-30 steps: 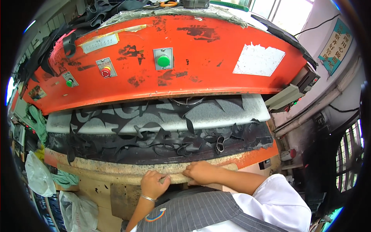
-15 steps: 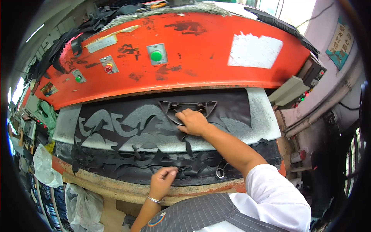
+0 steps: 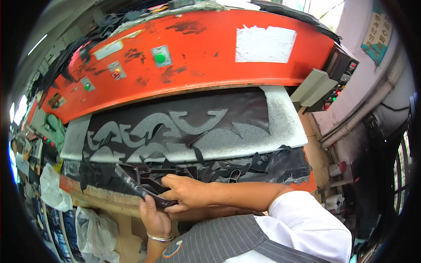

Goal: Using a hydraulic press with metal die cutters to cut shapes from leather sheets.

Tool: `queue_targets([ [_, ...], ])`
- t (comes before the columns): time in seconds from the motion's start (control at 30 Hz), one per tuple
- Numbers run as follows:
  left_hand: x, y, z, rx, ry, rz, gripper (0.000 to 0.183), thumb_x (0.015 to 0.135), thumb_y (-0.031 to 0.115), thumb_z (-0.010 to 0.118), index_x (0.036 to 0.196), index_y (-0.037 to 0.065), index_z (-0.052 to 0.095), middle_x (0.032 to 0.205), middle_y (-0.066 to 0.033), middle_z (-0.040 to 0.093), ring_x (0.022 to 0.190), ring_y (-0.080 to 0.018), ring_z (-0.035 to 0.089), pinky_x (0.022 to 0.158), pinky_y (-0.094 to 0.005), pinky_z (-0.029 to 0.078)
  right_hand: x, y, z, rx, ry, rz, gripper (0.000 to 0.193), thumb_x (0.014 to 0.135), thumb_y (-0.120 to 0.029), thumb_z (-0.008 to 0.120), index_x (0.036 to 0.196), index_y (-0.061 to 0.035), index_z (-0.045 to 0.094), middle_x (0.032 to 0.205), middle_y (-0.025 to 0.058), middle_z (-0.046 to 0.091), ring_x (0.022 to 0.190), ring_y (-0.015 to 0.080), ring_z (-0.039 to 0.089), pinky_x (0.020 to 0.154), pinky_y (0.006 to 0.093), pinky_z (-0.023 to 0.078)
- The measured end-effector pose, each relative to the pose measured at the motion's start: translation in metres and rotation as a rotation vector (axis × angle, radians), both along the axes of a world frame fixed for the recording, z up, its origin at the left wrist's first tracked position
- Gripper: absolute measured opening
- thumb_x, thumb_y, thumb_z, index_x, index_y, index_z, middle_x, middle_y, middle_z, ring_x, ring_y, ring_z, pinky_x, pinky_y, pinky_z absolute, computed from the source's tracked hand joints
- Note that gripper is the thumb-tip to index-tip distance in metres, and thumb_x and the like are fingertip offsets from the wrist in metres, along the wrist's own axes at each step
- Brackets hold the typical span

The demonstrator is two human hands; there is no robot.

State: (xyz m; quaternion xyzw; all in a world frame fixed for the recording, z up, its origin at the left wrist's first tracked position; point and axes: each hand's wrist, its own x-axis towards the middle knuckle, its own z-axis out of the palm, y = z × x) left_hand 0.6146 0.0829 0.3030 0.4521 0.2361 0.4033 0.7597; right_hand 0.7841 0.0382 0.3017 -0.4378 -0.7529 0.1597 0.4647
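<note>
A dark metal cutting die (image 3: 137,186) with a curved outline and inner bars is tilted above the front edge of the worktable. My right hand (image 3: 187,193) grips it from the right, fingers curled over its wall. Under its near edge, my left hand (image 3: 155,217) has its thumb against the die; its other fingers are mostly hidden. Whether a cut piece sits inside the die I cannot tell. Beyond, a dark leather sheet (image 3: 239,109) with several crescent-shaped openings lies on a white cutting board (image 3: 287,120).
Dark leather scraps (image 3: 258,164) are strewn along the front ledge, with a small metal ring-shaped die (image 3: 235,175) among them. A red press beam (image 3: 206,57) with buttons spans the back. Plastic bags (image 3: 94,230) hang at the left front; a control box (image 3: 335,79) stands right.
My right hand has lifted the die off the leather and brought it toward me, baring a crescent opening. My left hand has moved down and left and now touches the die.
</note>
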Motion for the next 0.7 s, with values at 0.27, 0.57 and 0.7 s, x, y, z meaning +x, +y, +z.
queue_targets([
  [0.27, -0.041, -0.021, -0.037, 0.581, 0.493, 0.354, 0.064, 0.083, 0.044, 0.071, 0.121, -0.002, 0.045, 0.110, -0.0109, 0.052, 0.098, -0.0185, 0.051, 0.087, -0.0334, 0.044, -0.032, -0.044, 0.003, -0.293, 0.172, 0.096, 0.036, 0.081, -0.026, 0.071, 0.109, -0.0049, 0.066, 0.108, 0.0184, 0.048, 0.100, 0.0320, 0.050, 0.087, 0.0381, 0.043],
  [0.57, -0.073, -0.019, -0.022, 0.386, 0.454, 0.037, 0.036, 0.092, 0.029, 0.061, 0.110, -0.002, 0.059, 0.092, -0.0142, 0.067, 0.079, -0.0207, 0.064, 0.073, -0.0333, 0.050, -0.069, -0.054, 0.003, -0.302, 0.124, 0.010, 0.030, 0.079, -0.023, 0.075, 0.101, -0.0028, 0.068, 0.102, 0.0136, 0.056, 0.096, 0.0262, 0.054, 0.084, 0.0348, 0.044],
  [0.7, -0.101, -0.035, -0.035, 0.414, 0.433, 0.211, 0.032, 0.096, 0.028, 0.056, 0.093, -0.002, 0.064, 0.078, -0.0100, 0.068, 0.068, -0.0164, 0.063, 0.063, -0.0324, 0.049, -0.103, -0.062, 0.017, -0.285, 0.002, -0.071, 0.031, 0.078, -0.021, 0.076, 0.097, 0.0010, 0.065, 0.090, 0.0138, 0.052, 0.083, 0.0253, 0.051, 0.071, 0.0350, 0.043],
])
